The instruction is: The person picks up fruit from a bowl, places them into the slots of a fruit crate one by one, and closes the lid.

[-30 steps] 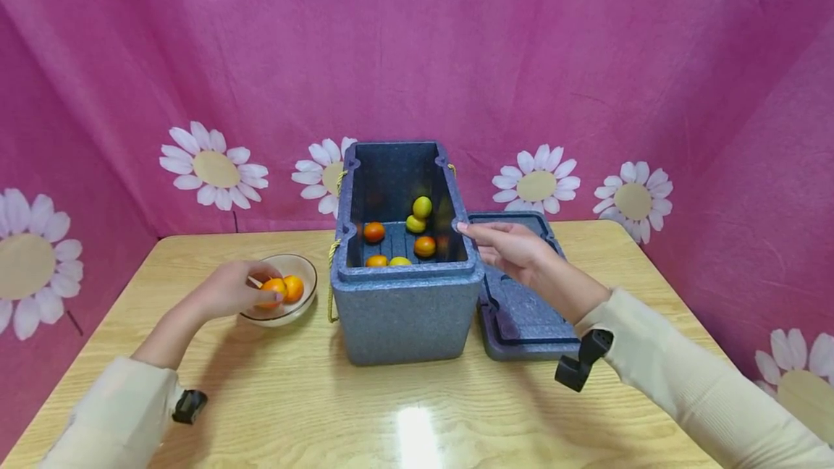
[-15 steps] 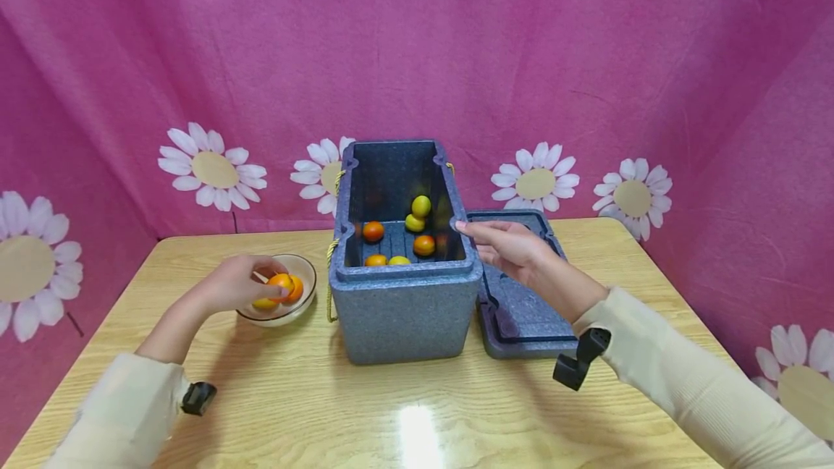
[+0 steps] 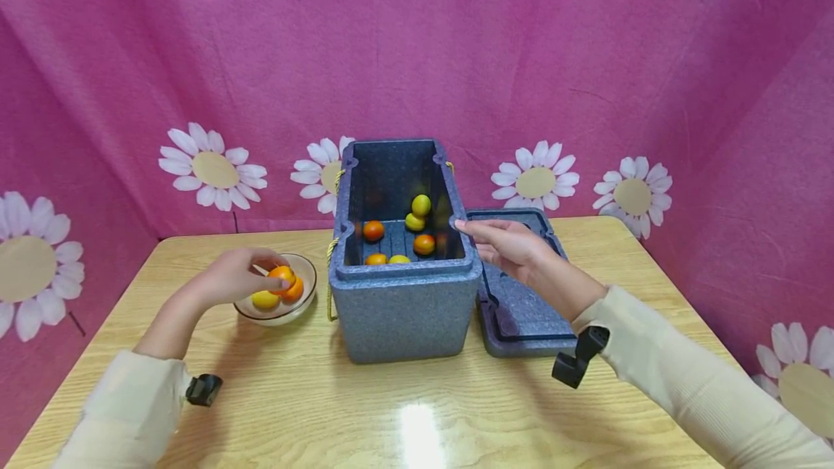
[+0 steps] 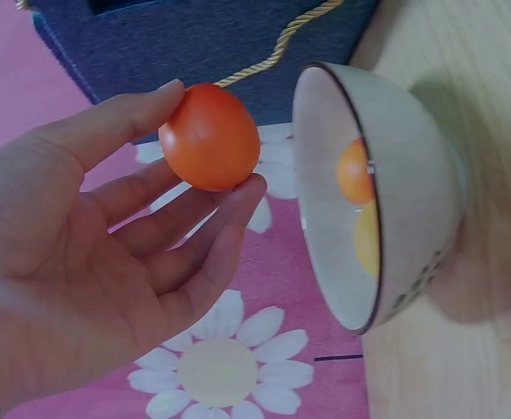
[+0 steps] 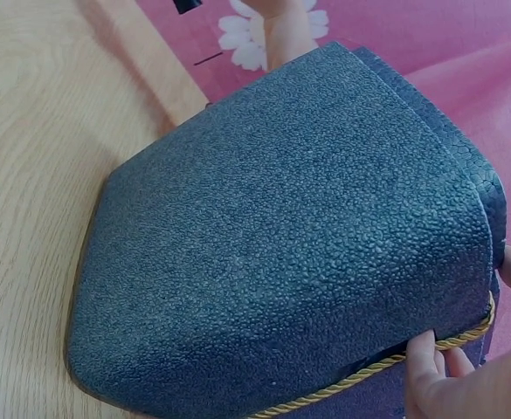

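The left hand (image 3: 231, 277) pinches an orange fruit (image 4: 209, 137) between thumb and fingertips, just above the bowl (image 3: 306, 302), which sits just left of the foam box (image 3: 404, 310). Two more fruits lie in the bowl, one orange and one yellow. The right hand (image 3: 508, 246) rests with relaxed, nearly straight fingers on the box's right rim, its grip closed round nothing; its fingertips (image 5: 425, 362) touch the yellow cord (image 5: 369, 377) along the wall. The box stands open, with six fruits on its floor. Its lid (image 3: 521, 310) lies flat against the box's right side. In front of the box the bench (image 3: 417, 411) is bare wood to its near edge. No writing can be read on anything.
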`<state>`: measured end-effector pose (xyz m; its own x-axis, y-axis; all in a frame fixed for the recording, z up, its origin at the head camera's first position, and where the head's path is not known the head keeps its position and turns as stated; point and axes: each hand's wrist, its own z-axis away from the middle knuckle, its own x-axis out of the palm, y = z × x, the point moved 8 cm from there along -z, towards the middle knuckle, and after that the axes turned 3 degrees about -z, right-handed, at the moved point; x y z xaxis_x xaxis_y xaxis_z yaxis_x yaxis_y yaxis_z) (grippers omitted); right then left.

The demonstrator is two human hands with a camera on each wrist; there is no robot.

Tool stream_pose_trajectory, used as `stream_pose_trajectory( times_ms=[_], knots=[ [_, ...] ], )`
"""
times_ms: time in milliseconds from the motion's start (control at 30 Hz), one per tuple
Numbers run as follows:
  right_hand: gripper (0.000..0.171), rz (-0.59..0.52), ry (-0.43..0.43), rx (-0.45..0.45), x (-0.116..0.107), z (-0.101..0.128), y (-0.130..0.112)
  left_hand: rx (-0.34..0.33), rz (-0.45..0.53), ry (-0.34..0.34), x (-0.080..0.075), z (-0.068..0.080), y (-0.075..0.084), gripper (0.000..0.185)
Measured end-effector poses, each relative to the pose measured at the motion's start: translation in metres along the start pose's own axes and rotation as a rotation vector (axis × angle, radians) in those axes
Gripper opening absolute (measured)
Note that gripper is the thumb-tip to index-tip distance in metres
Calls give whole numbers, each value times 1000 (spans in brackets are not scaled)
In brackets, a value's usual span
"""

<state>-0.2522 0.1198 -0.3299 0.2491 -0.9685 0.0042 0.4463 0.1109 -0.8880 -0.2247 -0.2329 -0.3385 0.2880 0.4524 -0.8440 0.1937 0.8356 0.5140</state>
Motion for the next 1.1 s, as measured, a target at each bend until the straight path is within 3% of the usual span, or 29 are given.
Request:
stream_pose_trajectory(
  times_ms=[600,900,1100],
  knots=[
    [75,-4,9,2,0,0,1,19,7,33,-18,6,18,42],
    [74,-22,-7,-6,2,-2,0,19,-27,86,-33,4,32,40],
    [75,-24,-11,-9,2,0,0,1,-31,77,-39,0,40,40]
  ],
)
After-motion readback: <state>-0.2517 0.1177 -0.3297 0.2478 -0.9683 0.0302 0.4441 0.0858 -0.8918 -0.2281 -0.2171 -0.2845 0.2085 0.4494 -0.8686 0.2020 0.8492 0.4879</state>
